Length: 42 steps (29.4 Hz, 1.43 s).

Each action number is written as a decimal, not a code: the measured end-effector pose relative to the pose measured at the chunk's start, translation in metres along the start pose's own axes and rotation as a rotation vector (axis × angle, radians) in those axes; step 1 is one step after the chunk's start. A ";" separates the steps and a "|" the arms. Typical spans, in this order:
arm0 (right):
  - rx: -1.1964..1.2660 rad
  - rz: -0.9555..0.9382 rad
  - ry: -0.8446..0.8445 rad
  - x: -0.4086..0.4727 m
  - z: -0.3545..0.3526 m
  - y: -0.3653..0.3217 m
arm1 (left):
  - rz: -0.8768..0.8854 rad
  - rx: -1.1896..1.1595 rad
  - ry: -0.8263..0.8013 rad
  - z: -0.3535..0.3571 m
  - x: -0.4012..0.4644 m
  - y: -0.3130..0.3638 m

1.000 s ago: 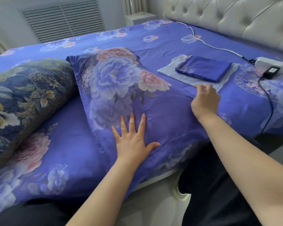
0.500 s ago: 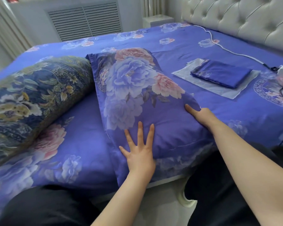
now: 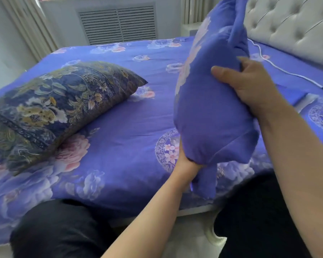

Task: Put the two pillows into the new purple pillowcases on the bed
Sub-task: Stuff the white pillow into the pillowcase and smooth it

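While the dark pillow lies on the bed, both hands, left and right, grip the purple pillow upright.

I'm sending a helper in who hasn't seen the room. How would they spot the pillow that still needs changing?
On the bed, look left of the person's hands. The pillow lies flat there, untouched. Its dark navy, gold-leaf cover stands out from the purple bedding.

a home bedroom: bed with tufted headboard, pillow.

Head cam, close, looking down at bed.
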State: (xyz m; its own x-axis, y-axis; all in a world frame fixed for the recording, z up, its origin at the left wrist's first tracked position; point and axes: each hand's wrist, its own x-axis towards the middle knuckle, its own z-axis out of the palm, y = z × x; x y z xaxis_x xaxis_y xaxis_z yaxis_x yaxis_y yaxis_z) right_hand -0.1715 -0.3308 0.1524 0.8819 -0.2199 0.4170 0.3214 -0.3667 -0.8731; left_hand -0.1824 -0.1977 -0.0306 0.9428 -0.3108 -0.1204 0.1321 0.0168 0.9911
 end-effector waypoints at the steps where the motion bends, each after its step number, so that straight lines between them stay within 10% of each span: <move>1: -0.084 -0.046 -0.063 0.002 0.012 0.002 | -0.058 0.035 -0.080 -0.007 -0.002 -0.006; 4: -0.215 -0.081 -0.234 0.004 0.052 0.023 | -0.201 0.089 -0.266 -0.046 -0.003 -0.020; 9: -0.024 -0.013 -0.490 -0.009 0.123 0.050 | 0.211 -0.160 0.609 -0.121 -0.012 0.001; 12: -0.121 -0.129 -0.599 -0.039 0.165 0.054 | 0.446 -0.103 0.518 -0.156 -0.021 0.051; 17: -0.203 -0.176 0.091 -0.067 0.163 0.081 | 0.082 0.779 0.404 -0.209 -0.001 0.047; 20: -0.503 0.227 0.193 -0.066 0.126 0.118 | -0.062 0.739 0.410 -0.221 -0.008 0.013; 23: -0.195 0.742 0.019 -0.074 0.101 0.140 | -0.078 0.790 0.450 -0.220 -0.011 0.006; 27: 0.307 0.891 -0.158 -0.088 0.096 0.135 | -0.177 0.786 0.493 -0.219 -0.007 0.015; 33: -0.032 0.489 -0.080 -0.051 0.053 0.084 | -0.108 0.508 0.385 -0.205 -0.010 0.032; 38: -1.002 0.480 -0.090 0.001 -0.014 0.087 | -0.064 0.962 0.170 -0.133 -0.017 0.012; 42: -0.908 0.103 -0.248 0.031 0.017 0.077 | -0.079 1.111 0.133 -0.132 -0.010 0.022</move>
State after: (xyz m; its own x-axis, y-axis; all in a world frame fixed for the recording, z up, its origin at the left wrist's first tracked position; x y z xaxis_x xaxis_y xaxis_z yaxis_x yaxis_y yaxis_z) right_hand -0.1141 -0.3508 0.0939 0.9726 -0.1302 0.1925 -0.0612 -0.9425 -0.3285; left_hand -0.1485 -0.0692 -0.0154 0.9778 -0.1685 -0.1247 -0.0906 -0.8762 0.4733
